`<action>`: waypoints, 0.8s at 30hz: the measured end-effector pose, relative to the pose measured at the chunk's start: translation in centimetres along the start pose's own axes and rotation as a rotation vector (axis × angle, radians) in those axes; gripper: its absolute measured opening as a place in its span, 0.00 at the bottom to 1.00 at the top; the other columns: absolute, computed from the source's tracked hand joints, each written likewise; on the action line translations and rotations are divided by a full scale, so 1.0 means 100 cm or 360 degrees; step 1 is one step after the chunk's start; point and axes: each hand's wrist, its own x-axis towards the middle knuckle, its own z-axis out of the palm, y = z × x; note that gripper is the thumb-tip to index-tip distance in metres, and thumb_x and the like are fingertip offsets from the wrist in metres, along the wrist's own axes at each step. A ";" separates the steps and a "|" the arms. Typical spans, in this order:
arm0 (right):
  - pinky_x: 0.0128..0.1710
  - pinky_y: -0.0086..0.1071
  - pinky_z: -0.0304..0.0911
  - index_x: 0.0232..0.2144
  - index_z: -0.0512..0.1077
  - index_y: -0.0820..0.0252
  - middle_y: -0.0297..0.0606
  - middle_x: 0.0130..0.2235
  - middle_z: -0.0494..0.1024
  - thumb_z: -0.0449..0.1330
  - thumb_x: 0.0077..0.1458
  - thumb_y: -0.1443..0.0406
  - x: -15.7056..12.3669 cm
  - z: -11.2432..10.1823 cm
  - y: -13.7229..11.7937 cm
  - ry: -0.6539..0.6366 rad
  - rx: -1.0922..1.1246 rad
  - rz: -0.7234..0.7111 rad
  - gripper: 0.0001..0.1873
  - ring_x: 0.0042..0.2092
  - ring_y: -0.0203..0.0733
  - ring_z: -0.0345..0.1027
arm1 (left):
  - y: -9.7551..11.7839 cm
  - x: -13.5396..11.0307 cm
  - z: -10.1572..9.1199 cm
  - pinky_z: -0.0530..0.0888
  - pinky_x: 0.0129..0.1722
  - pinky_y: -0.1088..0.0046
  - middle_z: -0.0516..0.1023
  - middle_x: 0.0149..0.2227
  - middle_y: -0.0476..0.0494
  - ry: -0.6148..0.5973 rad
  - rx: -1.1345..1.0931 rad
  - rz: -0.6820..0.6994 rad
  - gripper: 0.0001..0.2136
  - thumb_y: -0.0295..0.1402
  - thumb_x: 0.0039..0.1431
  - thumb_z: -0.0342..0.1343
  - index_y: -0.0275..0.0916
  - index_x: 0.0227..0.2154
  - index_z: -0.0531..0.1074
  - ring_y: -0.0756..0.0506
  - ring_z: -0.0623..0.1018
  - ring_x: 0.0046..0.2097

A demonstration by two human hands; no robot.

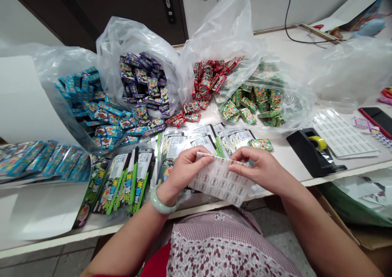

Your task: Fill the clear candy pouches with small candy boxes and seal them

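Between the two hands, a thin white paper sheet (222, 180) printed with rows of small circles slants downward; the left hand (186, 167) pinches its upper left edge between thumb and fingers, and the right hand (262, 167) is closed on its upper right edge. Left of the grip lie flat, glossy black-and-green packets (114, 187). Beyond it, crinkled clear plastic bags (225, 22) hold small rectangular boxes: blue boxes (107, 118), purple boxes (141, 76), red boxes (206, 77) and green boxes (260, 95). Right of the grip stands a black plastic tape dispenser (304, 152) with a yellow-cored roll (319, 143).
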 end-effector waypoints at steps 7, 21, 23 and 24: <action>0.28 0.28 0.56 0.24 0.72 0.58 0.31 0.26 0.73 0.60 0.56 0.60 0.002 0.002 0.002 0.0043 -0.0040 0.0080 0.11 0.29 0.35 0.64 | -0.007 0.000 0.003 0.62 0.24 0.79 0.67 0.23 0.54 0.0080 -0.0174 -0.0114 0.08 0.35 0.51 0.61 0.37 0.25 0.70 0.54 0.65 0.25; 0.28 0.30 0.58 0.26 0.72 0.59 0.32 0.27 0.73 0.58 0.56 0.59 0.000 0.011 0.023 -0.0088 0.0114 0.0242 0.11 0.30 0.37 0.65 | -0.018 0.006 0.004 0.65 0.26 0.78 0.71 0.27 0.52 -0.0047 -0.0314 -0.0283 0.09 0.34 0.49 0.64 0.38 0.32 0.71 0.53 0.68 0.27; 0.33 0.32 0.63 0.33 0.73 0.59 0.35 0.33 0.76 0.60 0.54 0.59 -0.003 0.006 0.033 -0.0115 0.0250 0.0242 0.09 0.35 0.39 0.69 | -0.020 0.008 0.004 0.65 0.26 0.77 0.71 0.27 0.52 -0.0057 -0.0328 -0.0320 0.09 0.34 0.49 0.64 0.37 0.31 0.71 0.53 0.69 0.27; 0.36 0.33 0.65 0.39 0.73 0.58 0.37 0.37 0.77 0.61 0.52 0.58 -0.004 0.000 0.042 -0.0108 0.0329 0.0233 0.13 0.39 0.41 0.71 | -0.021 0.010 0.003 0.65 0.25 0.78 0.71 0.26 0.52 -0.0054 -0.0335 -0.0336 0.10 0.34 0.48 0.64 0.37 0.30 0.71 0.53 0.68 0.26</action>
